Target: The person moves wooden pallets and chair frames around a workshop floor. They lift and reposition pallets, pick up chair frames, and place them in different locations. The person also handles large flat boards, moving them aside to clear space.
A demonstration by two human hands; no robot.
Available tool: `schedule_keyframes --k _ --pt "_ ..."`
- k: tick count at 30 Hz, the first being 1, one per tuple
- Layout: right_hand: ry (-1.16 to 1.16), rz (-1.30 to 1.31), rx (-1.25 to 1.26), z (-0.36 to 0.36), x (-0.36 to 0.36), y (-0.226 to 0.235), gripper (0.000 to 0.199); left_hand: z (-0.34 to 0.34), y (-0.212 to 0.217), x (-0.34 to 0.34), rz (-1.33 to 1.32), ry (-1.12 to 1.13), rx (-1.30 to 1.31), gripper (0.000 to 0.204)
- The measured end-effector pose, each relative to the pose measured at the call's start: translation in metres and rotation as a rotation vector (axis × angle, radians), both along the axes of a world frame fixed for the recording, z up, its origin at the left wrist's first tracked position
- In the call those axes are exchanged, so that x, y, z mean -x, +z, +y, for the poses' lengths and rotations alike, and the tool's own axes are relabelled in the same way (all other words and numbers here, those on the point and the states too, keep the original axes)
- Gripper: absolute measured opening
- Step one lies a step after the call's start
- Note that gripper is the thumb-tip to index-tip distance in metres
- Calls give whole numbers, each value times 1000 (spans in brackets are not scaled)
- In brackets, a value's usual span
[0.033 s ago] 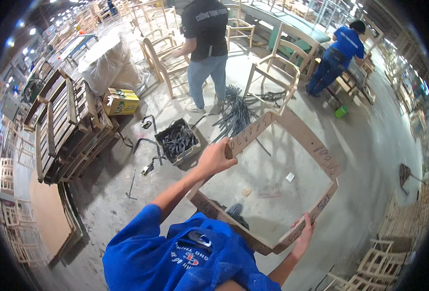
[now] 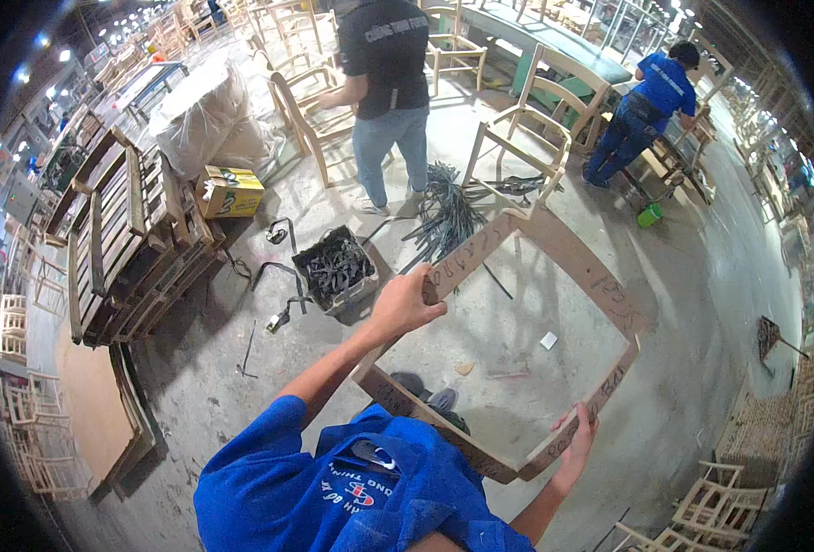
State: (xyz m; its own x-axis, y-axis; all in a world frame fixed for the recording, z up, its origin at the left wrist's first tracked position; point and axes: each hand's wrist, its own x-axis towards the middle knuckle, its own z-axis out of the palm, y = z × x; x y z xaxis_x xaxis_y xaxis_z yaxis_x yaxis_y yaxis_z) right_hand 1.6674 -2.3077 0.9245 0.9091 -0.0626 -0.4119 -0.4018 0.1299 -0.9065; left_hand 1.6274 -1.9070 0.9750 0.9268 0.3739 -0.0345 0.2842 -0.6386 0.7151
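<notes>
Both my hands hold a four-sided wooden frame [image 2: 593, 281] with dark handwriting along its flat boards, tilted in front of my body. My left hand [image 2: 405, 305] is closed round its left board, fingers over the edge. At the lower right corner, my right hand [image 2: 576, 448] grips the board with the thumb inside and fingers outside. Through the opening show the concrete floor, a small white piece [image 2: 548, 340] and my dark shoes [image 2: 442, 399] near the lower board.
A crate of black straps [image 2: 336, 267] and a pile of dark strips [image 2: 447, 212] lie ahead. Pallets [image 2: 126, 244] are stacked at left beside a yellow box [image 2: 232, 193]. Chairs [image 2: 526, 138] and two people [image 2: 388, 83] stand beyond; a green container [image 2: 650, 215] is at right.
More of my shoes shows inside the frame's opening. The frame has shifted very slightly left, and both hands keep their hold. The person ahead has moved a little left.
</notes>
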Motion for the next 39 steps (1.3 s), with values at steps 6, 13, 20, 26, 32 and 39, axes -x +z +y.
schedule_keyframes --k 6,13,20,26,32,39 --pt "308 -103 130 35 -245 0 33 26 -50 -140 -129 283 97 45" --pt "478 -321 189 91 -470 69 24 64 -34 -338 -166 374 413 33" --pt "220 -392 459 61 -568 126 25 58 -2 -549 -245 173 504 33" --pt "-280 -323 362 -41 -614 74 20 -38 -17 -735 -299 -159 327 37" --pt "-398 -387 500 -213 -684 22 49 -206 -54 -928 -246 -422 609 35" --pt "-573 -391 979 -388 -886 47 69 -426 -77 -1159 4 -571 601 36"
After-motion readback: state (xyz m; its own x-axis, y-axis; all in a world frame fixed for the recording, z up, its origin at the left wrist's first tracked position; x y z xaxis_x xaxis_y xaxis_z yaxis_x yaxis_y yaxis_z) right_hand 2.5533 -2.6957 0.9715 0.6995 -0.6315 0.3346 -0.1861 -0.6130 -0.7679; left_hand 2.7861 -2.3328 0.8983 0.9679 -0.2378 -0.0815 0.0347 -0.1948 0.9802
